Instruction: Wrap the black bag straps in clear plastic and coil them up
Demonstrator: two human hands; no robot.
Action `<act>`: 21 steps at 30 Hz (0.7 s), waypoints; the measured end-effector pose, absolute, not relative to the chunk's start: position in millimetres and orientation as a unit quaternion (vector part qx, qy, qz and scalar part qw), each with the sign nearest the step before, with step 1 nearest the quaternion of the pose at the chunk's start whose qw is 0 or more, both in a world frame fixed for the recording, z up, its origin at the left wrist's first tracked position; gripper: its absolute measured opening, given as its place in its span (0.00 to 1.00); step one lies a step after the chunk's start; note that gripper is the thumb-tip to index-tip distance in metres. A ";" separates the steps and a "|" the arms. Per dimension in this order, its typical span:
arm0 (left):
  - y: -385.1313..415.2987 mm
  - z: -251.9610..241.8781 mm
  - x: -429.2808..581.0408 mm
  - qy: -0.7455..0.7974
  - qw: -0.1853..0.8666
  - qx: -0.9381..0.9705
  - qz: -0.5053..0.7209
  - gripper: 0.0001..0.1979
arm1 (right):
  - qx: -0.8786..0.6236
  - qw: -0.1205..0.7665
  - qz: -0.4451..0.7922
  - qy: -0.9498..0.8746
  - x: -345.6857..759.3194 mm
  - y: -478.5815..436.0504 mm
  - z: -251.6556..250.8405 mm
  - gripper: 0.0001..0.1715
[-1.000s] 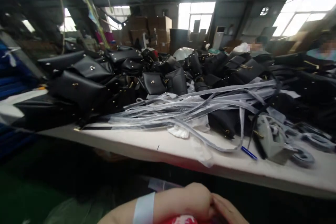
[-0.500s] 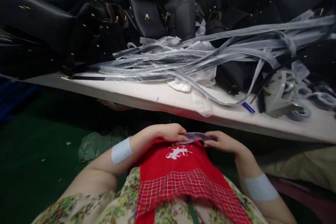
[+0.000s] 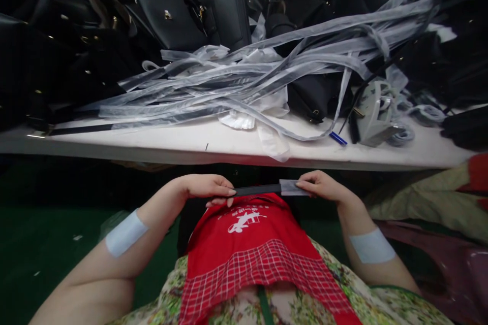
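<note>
A thin black strap (image 3: 256, 190) stretches between my two hands, just below the table edge and above my red apron (image 3: 251, 244). My left hand (image 3: 208, 189) pinches its bare left end. My right hand (image 3: 320, 186) is closed on the clear plastic sleeve (image 3: 290, 188) that covers the strap's right end. On the table above lies a heap of long clear plastic sleeves (image 3: 236, 78) in front of piled black handbags (image 3: 171, 10).
The white table (image 3: 152, 144) carries a grey tape dispenser (image 3: 371, 114), a blue pen (image 3: 338, 138) and white crumpled paper (image 3: 238, 119). Green floor lies at the left. A brown and red cloth bundle (image 3: 427, 198) sits at the right.
The view has dropped from the room to my lap. My hands have drawn apart, and the black strap now shows bare between them, out of its plastic sleeve.
</note>
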State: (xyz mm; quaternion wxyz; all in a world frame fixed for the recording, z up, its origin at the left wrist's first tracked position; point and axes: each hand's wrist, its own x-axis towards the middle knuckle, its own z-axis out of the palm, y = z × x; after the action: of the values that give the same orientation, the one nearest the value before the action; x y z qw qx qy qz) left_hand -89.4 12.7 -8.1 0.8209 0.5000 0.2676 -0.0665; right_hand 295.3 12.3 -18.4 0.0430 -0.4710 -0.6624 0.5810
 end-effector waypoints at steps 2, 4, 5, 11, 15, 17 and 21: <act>12.8 -6.1 -83.0 0.264 0.825 0.496 -0.053 0.22 | -0.478 0.053 0.575 -0.662 294.5 14.9 -18.5 0.29; 12.4 -3.2 -77.4 0.261 0.825 0.498 -0.051 0.22 | -0.477 0.059 0.575 -0.663 294.7 16.4 -17.4 0.29; 12.1 -1.5 -75.2 0.261 0.825 0.498 -0.056 0.22 | -0.473 0.060 0.575 -0.664 294.8 16.6 -16.4 0.29; 16.5 20.3 -63.6 0.329 0.790 0.517 -0.031 0.21 | -0.474 0.097 0.547 -0.683 293.7 20.0 1.5 0.29; 32.3 55.6 -49.8 0.385 0.738 0.554 -0.010 0.21 | -0.469 0.164 0.522 -0.693 306.5 35.3 31.2 0.27; 40.8 77.2 -40.0 0.401 0.717 0.570 -0.011 0.20 | -0.459 0.214 0.500 -0.702 316.6 42.1 50.1 0.26; 55.2 117.7 -14.6 0.413 0.677 0.609 -0.019 0.18 | -0.437 0.286 0.438 -0.731 332.6 45.0 91.7 0.23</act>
State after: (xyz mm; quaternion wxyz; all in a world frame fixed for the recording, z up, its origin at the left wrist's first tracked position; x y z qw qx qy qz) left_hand -14.6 55.2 117.7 0.6773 0.6086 0.4130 -0.0188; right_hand 332.6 45.0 91.7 0.2860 -0.4374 -0.7313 0.4383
